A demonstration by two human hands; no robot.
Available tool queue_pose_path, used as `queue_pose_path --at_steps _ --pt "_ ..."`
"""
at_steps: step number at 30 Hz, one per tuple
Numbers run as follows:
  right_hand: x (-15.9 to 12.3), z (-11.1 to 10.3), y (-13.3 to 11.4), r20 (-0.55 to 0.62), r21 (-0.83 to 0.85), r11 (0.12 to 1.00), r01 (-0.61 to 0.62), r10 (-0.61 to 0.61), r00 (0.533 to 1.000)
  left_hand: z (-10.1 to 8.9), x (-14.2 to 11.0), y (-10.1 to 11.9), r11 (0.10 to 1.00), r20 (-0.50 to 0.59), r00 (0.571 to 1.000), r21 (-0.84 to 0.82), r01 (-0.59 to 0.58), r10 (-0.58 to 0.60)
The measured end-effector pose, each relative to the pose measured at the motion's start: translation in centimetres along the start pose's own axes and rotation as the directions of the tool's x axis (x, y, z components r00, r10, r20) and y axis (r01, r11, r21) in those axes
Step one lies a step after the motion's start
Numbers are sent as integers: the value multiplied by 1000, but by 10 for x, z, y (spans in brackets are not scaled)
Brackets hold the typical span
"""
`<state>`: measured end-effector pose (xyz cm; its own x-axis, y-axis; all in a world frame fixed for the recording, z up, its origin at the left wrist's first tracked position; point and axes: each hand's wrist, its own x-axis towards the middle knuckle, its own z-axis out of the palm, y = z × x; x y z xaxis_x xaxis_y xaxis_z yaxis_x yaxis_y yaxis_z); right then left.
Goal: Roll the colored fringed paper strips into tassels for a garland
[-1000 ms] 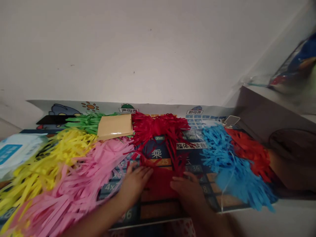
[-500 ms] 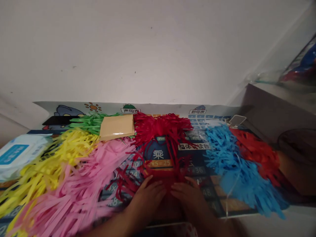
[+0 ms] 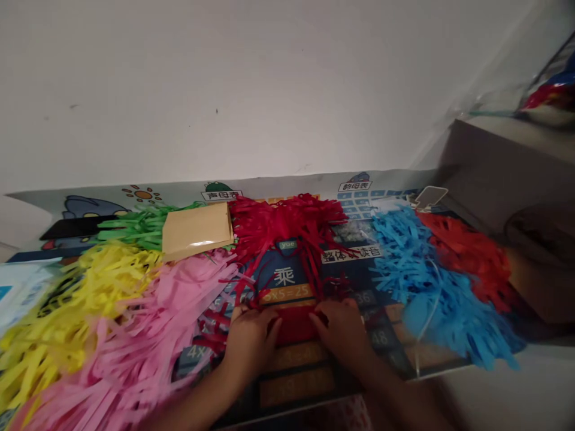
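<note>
A dark red fringed sheet, perhaps crepe paper (image 3: 295, 326), lies across the middle of the printed mat, its solid band between my hands and loose strips at both ends. My left hand (image 3: 252, 338) is closed on the band's left part, thumb and fingers pinched together. On the right part, my right hand (image 3: 344, 329) is closed in the same way, its fingertips partly hidden. Just beyond, a larger bunch of red fringe (image 3: 287, 220) is spread, with long strips trailing toward my hands.
Pink fringe (image 3: 148, 329), yellow fringe (image 3: 99, 287) and green fringe (image 3: 139, 226) lie left, near a tan envelope (image 3: 197, 230) and a white packet (image 3: 22, 293). Blue fringe (image 3: 431, 287) and orange-red fringe (image 3: 469, 254) lie right, beside a brown box (image 3: 507, 191). A wall stands behind.
Both hands have gone from lying flatter on the red band to gripping it at its sides. The band looks narrower, and more of the mat shows below it. The view has shifted slightly.
</note>
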<state>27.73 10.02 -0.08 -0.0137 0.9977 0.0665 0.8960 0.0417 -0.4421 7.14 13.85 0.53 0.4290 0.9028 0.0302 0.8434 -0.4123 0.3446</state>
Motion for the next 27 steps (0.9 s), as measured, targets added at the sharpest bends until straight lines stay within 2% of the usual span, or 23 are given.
queue_pose_path --at_steps 4,16,18,19,20,22,23,24,25,26,27 --pt "-1 4 3 -25 12 1000 -6 7 1000 6 2 -2 999 -15 1000 36 5 -5" --pt "0 10 3 -42 18 1000 -6 6 999 4 6 0 998 58 998 63 20 -23" --pt "2 6 7 -57 -1 999 -54 54 997 4 6 1 994 -15 999 104 -34 35" --pt "3 2 12 -76 -18 995 -101 99 992 3 6 1 986 -54 993 138 -96 104" --pt "4 -4 17 -108 -34 988 -150 146 983 1 7 1 967 -69 978 176 -184 199" --pt "2 -17 26 -225 -55 977 -208 191 956 -3 9 2 890 -2 917 241 -388 400" --pt "0 -23 28 -291 -60 981 -182 157 944 -5 10 3 838 71 874 258 -481 480" --pt "-3 -28 28 -327 -70 993 -97 69 943 -8 11 5 791 146 835 268 -550 531" --pt "-7 -31 26 -315 -87 995 45 -70 946 -11 12 8 756 212 803 273 -595 557" --pt "-11 -31 22 -256 -102 971 215 -234 938 -14 11 12 734 264 784 279 -619 561" --pt "-13 -30 17 -161 -105 922 372 -385 909 -16 10 17 722 307 775 290 -629 552"
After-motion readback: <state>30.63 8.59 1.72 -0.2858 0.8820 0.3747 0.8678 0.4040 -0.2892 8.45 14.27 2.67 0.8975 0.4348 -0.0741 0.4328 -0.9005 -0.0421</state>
